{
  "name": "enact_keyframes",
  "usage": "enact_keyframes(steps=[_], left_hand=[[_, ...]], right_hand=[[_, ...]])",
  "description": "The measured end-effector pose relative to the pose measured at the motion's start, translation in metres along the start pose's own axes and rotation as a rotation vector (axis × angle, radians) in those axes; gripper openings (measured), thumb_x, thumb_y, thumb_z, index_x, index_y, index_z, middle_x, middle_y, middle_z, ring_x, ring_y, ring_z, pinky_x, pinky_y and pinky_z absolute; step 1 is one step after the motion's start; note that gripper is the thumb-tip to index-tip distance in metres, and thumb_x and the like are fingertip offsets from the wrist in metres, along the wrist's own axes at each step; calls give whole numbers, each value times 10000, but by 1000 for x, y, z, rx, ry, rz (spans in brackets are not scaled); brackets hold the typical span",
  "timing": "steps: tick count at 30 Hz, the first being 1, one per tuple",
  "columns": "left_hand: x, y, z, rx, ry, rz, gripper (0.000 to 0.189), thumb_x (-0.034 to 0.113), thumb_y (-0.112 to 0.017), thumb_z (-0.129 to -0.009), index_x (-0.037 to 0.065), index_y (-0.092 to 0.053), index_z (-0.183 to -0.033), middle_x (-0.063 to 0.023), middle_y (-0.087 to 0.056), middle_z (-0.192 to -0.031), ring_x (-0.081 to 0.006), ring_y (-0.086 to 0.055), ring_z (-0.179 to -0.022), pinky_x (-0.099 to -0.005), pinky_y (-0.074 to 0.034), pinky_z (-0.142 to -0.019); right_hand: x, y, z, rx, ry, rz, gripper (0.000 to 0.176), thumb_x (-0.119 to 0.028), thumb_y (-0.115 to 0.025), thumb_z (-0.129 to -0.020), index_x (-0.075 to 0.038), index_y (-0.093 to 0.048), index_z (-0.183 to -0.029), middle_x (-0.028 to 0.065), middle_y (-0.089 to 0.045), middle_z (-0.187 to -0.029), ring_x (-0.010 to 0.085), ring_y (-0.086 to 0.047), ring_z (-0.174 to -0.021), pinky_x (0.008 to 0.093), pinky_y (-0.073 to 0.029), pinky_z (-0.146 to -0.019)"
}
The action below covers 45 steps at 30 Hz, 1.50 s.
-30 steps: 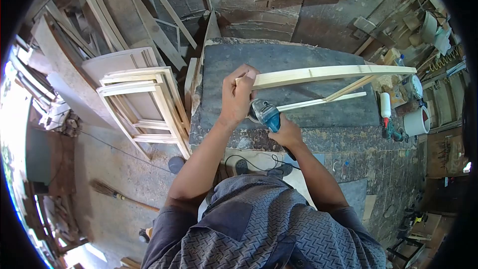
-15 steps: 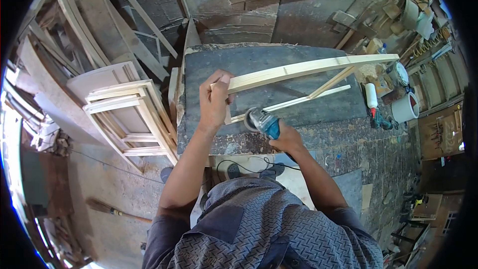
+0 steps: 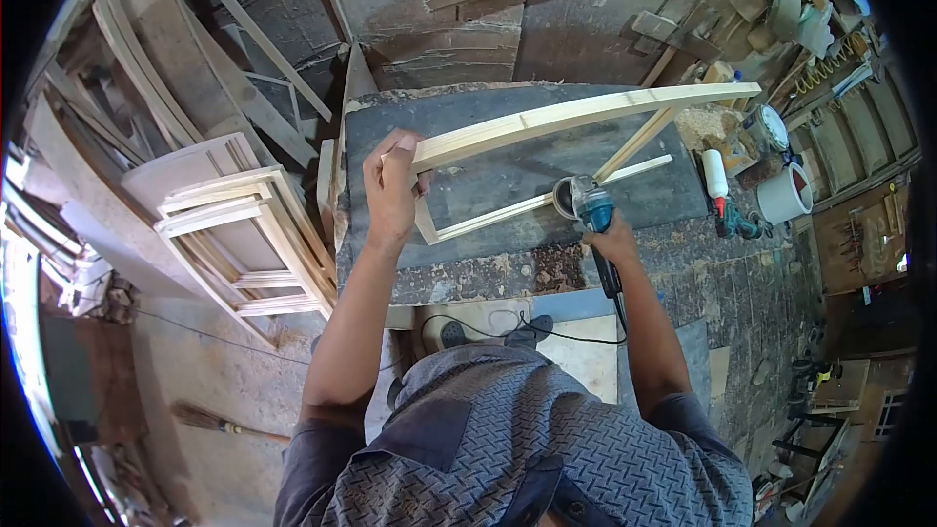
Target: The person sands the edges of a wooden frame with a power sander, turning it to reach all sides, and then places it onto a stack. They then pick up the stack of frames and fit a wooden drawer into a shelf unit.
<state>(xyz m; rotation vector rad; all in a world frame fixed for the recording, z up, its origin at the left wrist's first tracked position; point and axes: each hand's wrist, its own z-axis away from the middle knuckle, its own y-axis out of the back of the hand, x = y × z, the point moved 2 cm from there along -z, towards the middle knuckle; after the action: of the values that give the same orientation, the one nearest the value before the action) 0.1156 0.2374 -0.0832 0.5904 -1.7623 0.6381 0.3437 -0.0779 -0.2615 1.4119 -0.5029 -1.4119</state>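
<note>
A pale wooden frame (image 3: 547, 121) stands on edge across the dark-topped workbench (image 3: 468, 115). My left hand (image 3: 393, 185) grips its upper rail at the left corner, fingers wrapped over the wood. In my right hand (image 3: 615, 242) is a teal angle grinder (image 3: 593, 207), its round disc right at the frame's lower rail, close to the crosspiece on the right. The grinder's black cord hangs down past the bench's front edge toward my feet.
Right of the frame are a white bottle (image 3: 715, 176) with a red cap, a second teal power tool (image 3: 742, 224) and a white bucket (image 3: 786, 193). Several wooden frames (image 3: 244, 234) lean at the left. A broom (image 3: 224, 424) lies on the floor.
My right hand has moved the grinder rightward along the lower rail, from near the left end toward the crosspiece. My left hand keeps its hold on the frame's corner.
</note>
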Motion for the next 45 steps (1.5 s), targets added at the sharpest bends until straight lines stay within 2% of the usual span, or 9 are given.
enact_keyframes(steps=[15, 24, 28, 31, 35, 39, 42, 44, 45], left_hand=[[-3, 0, -4, -12, -13, -16, 387, 342, -412, -958, 13, -591, -858, -42, -499, -581, -122, -479, -526, -270, -312, -476], [-13, 1, -9, 167, 31, 94, 385, 365, -470, -931, 2, -595, -961, -78, -543, -701, -127, -491, -549, -279, -380, -498], [-10, 2, -6, 185, -35, 52, 384, 350, -463, -937, -4, -609, -966, -85, -566, -752, -149, -529, -617, -289, -422, -552], [11, 3, 1, 340, -189, -410, 296, 231, -471, -917, -9, -644, -925, -60, -611, -806, -157, -575, -778, -277, -458, -747], [36, -7, -4, 389, -162, -759, 193, 159, -603, -886, -20, -675, -879, -82, -659, -858, -192, -595, -837, -311, -455, -814], [67, -109, -28, 285, -373, -1242, 259, 236, -658, -895, -18, -699, -868, -131, -687, -875, -272, -624, -832, -361, -463, -841], [60, -173, -51, 136, -255, -1346, 408, 379, -617, -932, -16, -708, -886, -202, -687, -909, -382, -630, -880, -422, -467, -843], [49, -202, -59, 132, 154, -1297, 548, 504, -504, -966, -2, -709, -912, -236, -672, -867, -432, -627, -891, -450, -469, -820], [48, -206, -60, 123, 155, -1311, 548, 504, -504, -966, -2, -709, -912, -236, -672, -867, -432, -627, -891, -450, -469, -820]], right_hand=[[-29, -13, 19, 9, 56, -65, 736, -296, -850, -617, -13, -488, -1192, 278, -649, -1088, 432, -628, -1044, 477, -492, -895], [-96, -31, 43, -443, 298, 179, 775, -379, -804, -633, -21, -483, -1241, 258, -670, -1039, 426, -642, -1010, 477, -510, -874], [-39, -6, 34, -519, 459, 63, 747, -380, -804, -600, -27, -566, -1213, 255, -671, -1057, 421, -642, -1006, 459, -514, -861], [43, 40, 23, -523, 365, -126, 704, -311, -835, -553, -3, -624, -1150, 218, -687, -1004, 376, -660, -979, 415, -504, -857], [154, 95, 6, -603, -142, -774, 620, -144, -840, -574, 11, -619, -1131, 124, -689, -958, 271, -695, -869, 402, -550, -760], [195, 128, -20, -527, -270, -1219, 585, -25, -788, -642, 71, -546, -1166, 191, -686, -985, 305, -707, -791, 408, -590, -768], [201, 124, -51, -525, -225, -1539, 643, -19, -760, -675, 16, -482, -1254, 168, -676, -944, 307, -703, -812, 414, -589, -771], [193, 127, -72, -457, -147, -1439, 638, -44, -773, -668, 5, -504, -1244, 168, -677, -981, 318, -697, -852, 428, -577, -791], [190, 130, -83, -381, -68, -1320, 633, -69, -786, -660, -5, -526, -1233, 167, -679, -1018, 329, -691, -891, 442, -566, -811]])
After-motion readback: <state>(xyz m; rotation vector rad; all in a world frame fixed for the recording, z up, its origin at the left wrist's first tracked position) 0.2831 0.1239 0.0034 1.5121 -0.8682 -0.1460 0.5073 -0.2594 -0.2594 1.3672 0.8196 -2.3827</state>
